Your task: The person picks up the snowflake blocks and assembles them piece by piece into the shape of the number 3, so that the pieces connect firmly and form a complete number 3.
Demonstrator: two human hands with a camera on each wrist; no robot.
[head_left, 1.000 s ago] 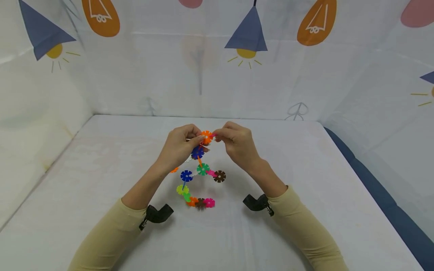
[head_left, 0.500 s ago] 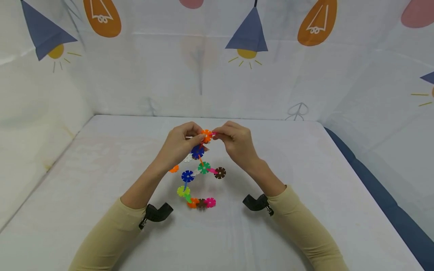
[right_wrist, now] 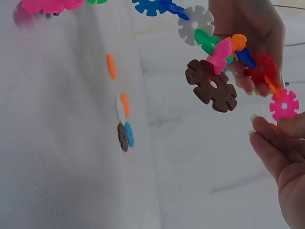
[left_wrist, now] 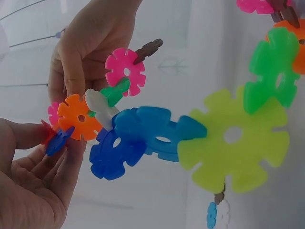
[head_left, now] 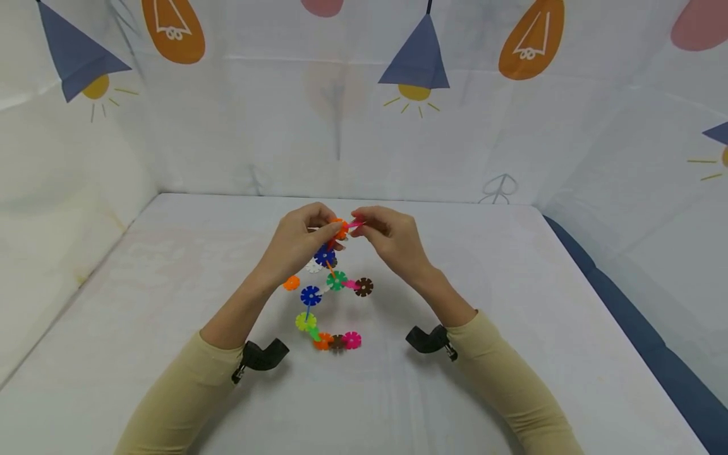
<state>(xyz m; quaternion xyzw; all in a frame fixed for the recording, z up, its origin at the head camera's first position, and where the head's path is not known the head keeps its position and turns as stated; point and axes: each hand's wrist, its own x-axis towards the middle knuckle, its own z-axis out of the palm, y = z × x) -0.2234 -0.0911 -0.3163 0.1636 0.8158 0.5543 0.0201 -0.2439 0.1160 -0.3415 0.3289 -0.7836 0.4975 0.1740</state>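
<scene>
Slotted plastic snowflake discs, joined edge to edge, form a colourful chain. In the head view my left hand [head_left: 298, 243] holds its upper end; in the left wrist view the thumb presses a red disc [left_wrist: 47, 133] beside an orange disc [left_wrist: 70, 119]. My right hand [head_left: 392, 237] has thumb and fingers around a pink disc [head_left: 354, 225] fixed to the orange one. In the right wrist view the thumb touches that pink disc's [right_wrist: 277, 109] lower edge, with the fingertips a little apart from it. Below hang blue [head_left: 325, 256], green [head_left: 332, 280] and brown discs [head_left: 358, 287].
The chain's lower part, with a yellow-green disc [head_left: 301, 322] and a pink end disc [head_left: 352, 335], curves towards the person. Loose discs, among them an orange one [head_left: 287, 283] and a white one [head_left: 312, 267], lie on the white table [head_left: 227, 404]. Printed white curtains [head_left: 256, 126] surround it.
Both hands have shifted slightly left with the top of the chain. My right thumb and index finger have spread a little, showing more of the pink disc.
</scene>
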